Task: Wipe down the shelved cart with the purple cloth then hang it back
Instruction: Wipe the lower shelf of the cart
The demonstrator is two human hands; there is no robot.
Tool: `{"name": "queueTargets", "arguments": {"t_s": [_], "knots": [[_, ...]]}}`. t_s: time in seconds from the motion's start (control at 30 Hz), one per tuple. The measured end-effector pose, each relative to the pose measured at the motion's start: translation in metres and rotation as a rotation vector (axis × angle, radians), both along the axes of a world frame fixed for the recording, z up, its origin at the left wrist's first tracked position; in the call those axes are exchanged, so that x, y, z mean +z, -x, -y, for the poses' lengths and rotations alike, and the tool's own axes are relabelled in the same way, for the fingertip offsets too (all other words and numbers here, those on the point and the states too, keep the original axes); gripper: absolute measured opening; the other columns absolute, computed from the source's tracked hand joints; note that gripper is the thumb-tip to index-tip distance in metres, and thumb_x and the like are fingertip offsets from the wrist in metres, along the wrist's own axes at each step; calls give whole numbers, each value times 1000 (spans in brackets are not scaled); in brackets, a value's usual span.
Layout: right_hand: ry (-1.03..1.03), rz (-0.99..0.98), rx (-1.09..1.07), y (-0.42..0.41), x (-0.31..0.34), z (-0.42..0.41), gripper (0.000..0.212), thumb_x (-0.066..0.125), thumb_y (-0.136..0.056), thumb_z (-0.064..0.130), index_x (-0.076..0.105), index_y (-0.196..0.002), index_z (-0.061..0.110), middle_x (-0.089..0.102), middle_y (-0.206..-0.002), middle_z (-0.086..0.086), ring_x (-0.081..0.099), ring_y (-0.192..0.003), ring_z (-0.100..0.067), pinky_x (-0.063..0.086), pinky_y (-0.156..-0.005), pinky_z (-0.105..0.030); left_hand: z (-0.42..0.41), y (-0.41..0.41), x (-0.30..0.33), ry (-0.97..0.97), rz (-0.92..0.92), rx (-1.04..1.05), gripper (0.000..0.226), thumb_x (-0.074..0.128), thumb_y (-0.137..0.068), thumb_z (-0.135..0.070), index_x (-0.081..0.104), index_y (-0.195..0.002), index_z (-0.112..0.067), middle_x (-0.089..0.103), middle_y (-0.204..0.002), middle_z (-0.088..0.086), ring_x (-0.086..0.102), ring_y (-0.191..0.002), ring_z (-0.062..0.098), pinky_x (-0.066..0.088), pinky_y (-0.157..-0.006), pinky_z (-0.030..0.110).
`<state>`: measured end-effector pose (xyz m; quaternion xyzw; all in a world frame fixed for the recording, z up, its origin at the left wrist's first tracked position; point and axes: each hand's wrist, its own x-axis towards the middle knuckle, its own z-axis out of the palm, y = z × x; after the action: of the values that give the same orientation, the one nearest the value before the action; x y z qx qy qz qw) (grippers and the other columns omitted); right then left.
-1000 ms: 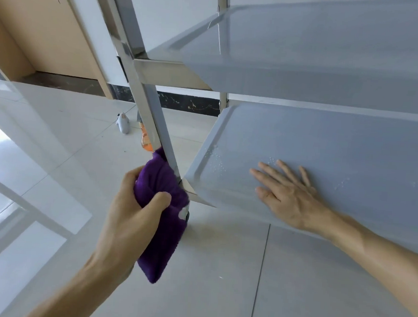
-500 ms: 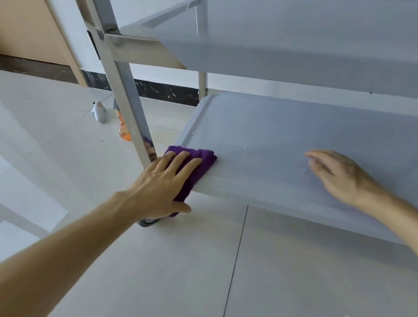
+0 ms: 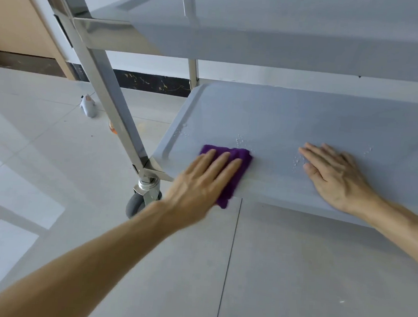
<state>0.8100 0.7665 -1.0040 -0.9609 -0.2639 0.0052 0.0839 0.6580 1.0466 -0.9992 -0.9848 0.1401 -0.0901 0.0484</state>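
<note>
The purple cloth (image 3: 240, 158) lies on the front left part of the cart's lower grey shelf (image 3: 292, 114), with one end hanging over the front edge. My left hand (image 3: 201, 182) presses flat on the cloth with straight fingers. My right hand (image 3: 335, 177) rests flat on the same shelf, to the right of the cloth and apart from it. Small water drops dot the shelf between and beyond the hands. The upper shelf (image 3: 285, 40) hangs above.
The cart's steel post (image 3: 104, 76) slants down to a grey caster wheel (image 3: 138, 203) left of my left hand. A white spray bottle (image 3: 88, 105) and an orange thing partly hidden by the post stand on the tiled floor behind. A wall runs at the back.
My left hand went from gripping the cloth at the post to pressing it flat on the lower shelf, then slid it right. My right hand shifted along the shelf and rests flat.
</note>
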Motion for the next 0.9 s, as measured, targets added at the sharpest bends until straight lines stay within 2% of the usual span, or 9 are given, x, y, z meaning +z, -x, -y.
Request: {"name": "queueTargets", "arguments": {"t_s": [0.17,0.3,0.37,0.53,0.6,0.67,0.77,0.83,0.9], "knots": [[-20,-20,-9,2,2,-2,50,31,-103,39,33,-152,28,25,-161,10,17,-151,-17,13,-119,-43,78,-26,-1,-85,-52,-74,96,62,-88,-51,8,-156,-9,22,-159,18,24,-144,40,20,-118,46],[6,-30,-1,3,4,1,51,28,-103,40,29,-153,30,21,-162,12,15,-151,-16,12,-118,-40,46,-22,0,-88,-12,-61,90,59,-91,-50,8,-156,-15,13,-163,12,13,-149,32,15,-120,40],[50,-33,8,3,4,1,52,24,-103,42,25,-154,32,17,-163,13,12,-152,-15,11,-119,-40,9,-10,3,-53,-35,23,97,61,-86,-58,8,-156,-17,11,-164,9,8,-151,28,10,-122,38],[80,-61,-1,10,1,-3,57,14,-100,49,16,-155,34,8,-163,17,4,-152,-13,7,-120,-43,-71,13,26,121,-355,433,120,50,-67,-86,-6,-156,-27,-8,-165,2,-7,-151,25,3,-122,39],[75,-55,-10,15,0,-7,57,16,-100,49,16,-155,34,8,-163,18,4,-152,-13,6,-120,-43,-81,2,34,333,-543,513,108,39,-70,-87,-4,-155,-35,-16,-163,-3,-18,-149,22,-4,-119,41],[83,-50,-12,18,-2,-11,57,19,-101,48,15,-156,34,7,-163,19,3,-152,-14,6,-120,-43,-84,-12,33,458,-601,549,88,35,-82,-76,4,-155,-37,-14,-163,-6,-21,-148,21,-9,-118,44],[88,-53,-14,24,-2,-15,57,20,-101,49,13,-156,35,5,-162,22,2,-152,-14,5,-120,-45,-82,-26,12,228,-384,552,75,24,-95,-67,-3,-155,-33,-12,-164,-4,-17,-149,22,-9,-121,43],[89,-41,-13,27,-3,-17,57,20,-101,49,13,-156,35,5,-162,22,2,-152,-14,5,-120,-46,-68,-44,7,273,-250,603,70,15,-97,-64,0,-156,-31,-7,-165,-5,-12,-151,22,-8,-122,40],[83,-30,-19,30,-3,-18,56,22,-101,47,16,-156,35,7,-162,21,4,-152,-14,6,-120,-47,-39,-70,7,290,-224,550,67,17,-99,-57,3,-157,-27,-4,-165,-3,-8,-151,24,-6,-122,42]]}}
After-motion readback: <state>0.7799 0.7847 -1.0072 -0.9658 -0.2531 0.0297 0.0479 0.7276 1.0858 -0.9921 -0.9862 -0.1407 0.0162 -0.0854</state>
